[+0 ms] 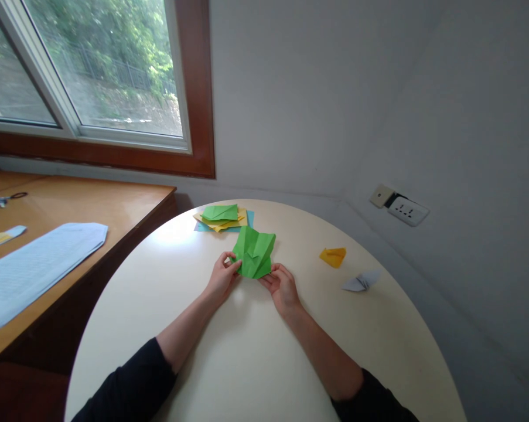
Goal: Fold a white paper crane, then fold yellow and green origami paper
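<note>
A creased sheet of green paper (254, 253) is held up just over the round white table (246, 363). Its fold lines show, and its upper edge is uneven. My left hand (224, 273) pinches the lower left edge, thumb in front. At the lower right corner my right hand (282, 287) grips the same paper, with part of its fingers behind the sheet. Beyond the paper lies a small pile with a folded green paper (220, 213) on top, yellow paper (242, 219) under it and blue paper (251, 218) at the bottom.
Right of my hands lie a folded orange paper piece (333, 257) and a folded white paper piece (361, 282). A wooden desk (128, 202) at the left carries a stack of printed sheets (44, 272) and scissors (13, 197). The wall holds a socket (408, 210).
</note>
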Demonstrator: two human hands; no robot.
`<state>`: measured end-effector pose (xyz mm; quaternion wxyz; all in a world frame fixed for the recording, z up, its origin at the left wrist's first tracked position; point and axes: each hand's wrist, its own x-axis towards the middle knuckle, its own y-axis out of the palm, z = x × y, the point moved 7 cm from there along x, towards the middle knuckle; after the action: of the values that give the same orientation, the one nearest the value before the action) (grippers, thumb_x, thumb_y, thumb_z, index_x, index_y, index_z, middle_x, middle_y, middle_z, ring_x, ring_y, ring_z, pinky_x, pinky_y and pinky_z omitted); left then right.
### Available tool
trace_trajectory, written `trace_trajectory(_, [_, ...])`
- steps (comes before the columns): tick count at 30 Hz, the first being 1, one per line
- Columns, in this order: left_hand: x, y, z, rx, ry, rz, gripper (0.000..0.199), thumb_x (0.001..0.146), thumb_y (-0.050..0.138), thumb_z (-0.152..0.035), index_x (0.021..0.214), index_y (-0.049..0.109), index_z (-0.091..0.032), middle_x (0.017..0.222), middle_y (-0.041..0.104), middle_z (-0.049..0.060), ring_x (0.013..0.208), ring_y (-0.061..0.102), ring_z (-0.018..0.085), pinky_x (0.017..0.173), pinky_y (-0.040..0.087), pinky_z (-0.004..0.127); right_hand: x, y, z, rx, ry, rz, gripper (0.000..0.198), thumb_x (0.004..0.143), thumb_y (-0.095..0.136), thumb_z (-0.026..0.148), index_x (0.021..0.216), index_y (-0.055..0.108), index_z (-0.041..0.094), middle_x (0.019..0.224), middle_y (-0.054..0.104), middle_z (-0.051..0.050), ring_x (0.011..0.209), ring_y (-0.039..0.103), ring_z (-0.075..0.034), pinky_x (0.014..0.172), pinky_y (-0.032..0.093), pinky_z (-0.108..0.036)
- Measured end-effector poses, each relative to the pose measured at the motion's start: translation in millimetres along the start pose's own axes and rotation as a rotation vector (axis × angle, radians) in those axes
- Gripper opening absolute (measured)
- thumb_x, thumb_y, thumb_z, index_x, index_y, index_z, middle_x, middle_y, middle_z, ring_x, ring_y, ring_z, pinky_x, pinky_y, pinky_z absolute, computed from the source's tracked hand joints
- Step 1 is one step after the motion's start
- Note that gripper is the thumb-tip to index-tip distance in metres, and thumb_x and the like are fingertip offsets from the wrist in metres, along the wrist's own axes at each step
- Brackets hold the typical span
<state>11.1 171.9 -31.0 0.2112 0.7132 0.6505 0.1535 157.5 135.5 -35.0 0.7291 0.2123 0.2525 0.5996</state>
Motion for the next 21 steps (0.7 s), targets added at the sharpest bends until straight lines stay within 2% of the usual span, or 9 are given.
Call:
trace_trajectory(4, [1.4, -3.0, 0.2, 0.014, 0.018, -0.033, 0.04, 0.053, 0.075, -0.031, 0.078, 0.046, -0.019, 0.05, 0.054, -0.008, 0.05, 0.053, 0.008, 0.053, 0.042, 0.018, -0.8, 3.9, -0.8, 0.023, 0.044, 0.047, 0.015, 0.053, 0.062, 0.019, 0.06, 0.049, 0.02, 0.062, 0.068, 0.001, 0.067, 0.066, -0.018, 0.072, 0.053, -0.035])
trace_trajectory(10, [1.7, -3.9, 0.4, 0.037, 0.034, -0.064, 0.043, 0.052, 0.076, -0.031, 0.08, 0.046, -0.02, 0.05, 0.054, -0.008, 0.051, 0.054, 0.008, 0.053, 0.042, 0.018, 1.9, 0.6, -3.7, -0.049, 0.024, 0.011, 0.029, 0.058, 0.072, 0.037, 0.057, 0.05, 0.018, 0.062, 0.065, 0.001, 0.064, 0.065, -0.017, 0.073, 0.053, -0.036])
trace_trajectory(14, [1.9, -4.8, 0.7, 0.044, 0.038, -0.073, 0.042, 0.052, 0.075, -0.032, 0.08, 0.046, -0.02, 0.051, 0.053, -0.009, 0.052, 0.054, 0.009, 0.054, 0.043, 0.019, 3.0, -0.7, -4.9, -0.133, -0.022, 0.008, 0.031, 0.051, 0.079, 0.028, 0.057, 0.05, 0.018, 0.058, 0.061, 0.004, 0.063, 0.062, -0.013, 0.075, 0.053, -0.034])
trace_trajectory(21, [6.5, -11.0, 2.8, 0.031, 0.035, -0.079, 0.039, 0.053, 0.073, -0.028, 0.083, 0.048, -0.02, 0.051, 0.05, -0.01, 0.051, 0.053, 0.008, 0.054, 0.044, 0.019, 3.6, -4.8, -5.4, -0.136, -0.039, -0.018, 0.032, 0.046, 0.077, 0.015, 0.074, 0.061, 0.018, 0.077, 0.069, 0.001, 0.075, 0.064, -0.015, 0.078, 0.053, -0.035])
